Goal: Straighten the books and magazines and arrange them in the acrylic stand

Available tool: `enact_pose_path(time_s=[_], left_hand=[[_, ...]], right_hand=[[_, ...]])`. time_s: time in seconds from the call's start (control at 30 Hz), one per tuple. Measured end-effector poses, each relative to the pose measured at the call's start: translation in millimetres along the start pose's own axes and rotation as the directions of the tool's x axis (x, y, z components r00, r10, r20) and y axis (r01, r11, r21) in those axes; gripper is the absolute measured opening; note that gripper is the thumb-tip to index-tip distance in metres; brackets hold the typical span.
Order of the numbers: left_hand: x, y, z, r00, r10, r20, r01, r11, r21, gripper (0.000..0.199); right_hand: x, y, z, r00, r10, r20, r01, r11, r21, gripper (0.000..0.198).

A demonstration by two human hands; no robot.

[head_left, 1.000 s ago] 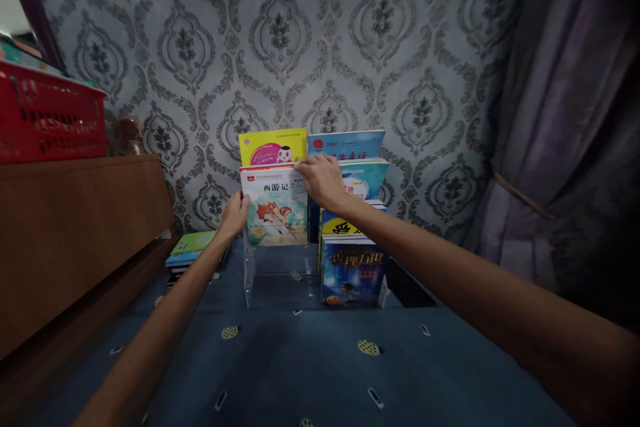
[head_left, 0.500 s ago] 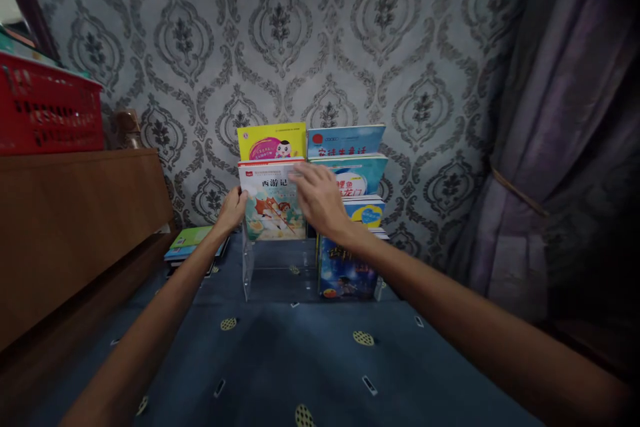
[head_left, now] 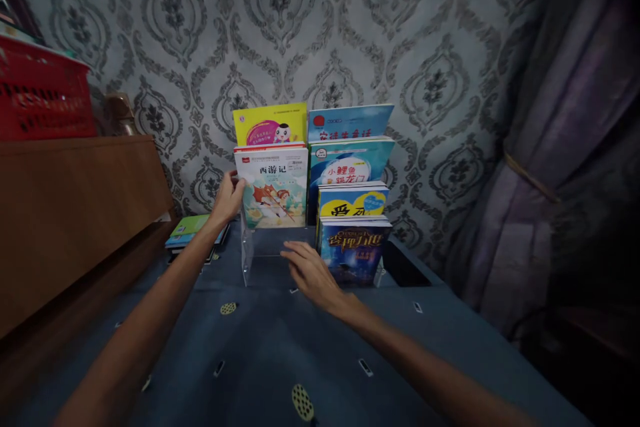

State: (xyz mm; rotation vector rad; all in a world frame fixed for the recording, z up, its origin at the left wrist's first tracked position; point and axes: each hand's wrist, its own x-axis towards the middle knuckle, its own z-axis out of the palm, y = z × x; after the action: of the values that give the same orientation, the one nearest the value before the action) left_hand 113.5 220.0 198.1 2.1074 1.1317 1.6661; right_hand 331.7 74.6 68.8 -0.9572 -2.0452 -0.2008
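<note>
A clear tiered rack (head_left: pixel 246 260) stands upright with books in two columns. My left hand (head_left: pixel 229 197) is closed on the left edge of a white picture book (head_left: pixel 275 203), its thumb at the cover's edge. My right hand (head_left: pixel 313 273) holds nothing; its fingers stretch out in front of the rack's lowest left tier. Behind the white book rises a yellow book (head_left: pixel 270 123). In the right column are a blue book (head_left: pixel 350 119), a teal book (head_left: pixel 370 160), a yellow-and-blue book (head_left: pixel 353 200) and a dark blue book (head_left: pixel 355 250), front lowest.
Left of the rack lies a stack of books (head_left: pixel 187 232) on the dark blue patterned cloth (head_left: pixel 260 347). A red basket (head_left: pixel 43 90) sits on a wooden cabinet (head_left: pixel 80 207) at the left. Patterned wallpaper (head_left: pixel 280 33) is behind; a tied curtain (head_left: pixel 530 213) hangs right.
My right hand has come off the top right of the white book and moved down in front of the rack. The left hand stays at the book's left edge. The view has shifted slightly.
</note>
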Motion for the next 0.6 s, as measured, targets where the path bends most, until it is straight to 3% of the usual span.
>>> enact_pose_path(time_s=[0.1,0.2,0.4,0.5,0.6], left_hand=[[-10.7,-7.0,-0.5,0.997,0.031,-0.070,-0.029,0.999,0.033,0.043],[-42.8,-29.5,-2.2,0.993,0.044,-0.109,-0.026,0.986,0.163,0.041],[-129.7,-98.8,-29.1,0.988,-0.152,-0.026,0.143,0.846,0.514,0.034],[-142.9,-126.1,-49.7,0.967,-0.256,-0.017,0.209,0.750,0.628,0.044],[-135.3,-145.9,-58.8,0.944,-0.331,0.020,0.221,0.673,0.706,0.054]], right_hand=[[-15.7,1.9,9.0,0.997,0.077,-0.013,-0.076,0.995,0.069,0.040],[-37.1,-0.1,19.8,0.990,0.140,-0.023,-0.136,0.984,0.116,0.038],[-71.5,-6.1,37.5,0.983,0.180,-0.021,-0.174,0.969,0.176,0.036],[-75.9,-5.6,41.1,0.981,0.192,0.032,-0.194,0.963,0.185,0.034],[-75.1,-5.3,39.9,0.974,0.211,0.083,-0.222,0.961,0.163,0.033]])
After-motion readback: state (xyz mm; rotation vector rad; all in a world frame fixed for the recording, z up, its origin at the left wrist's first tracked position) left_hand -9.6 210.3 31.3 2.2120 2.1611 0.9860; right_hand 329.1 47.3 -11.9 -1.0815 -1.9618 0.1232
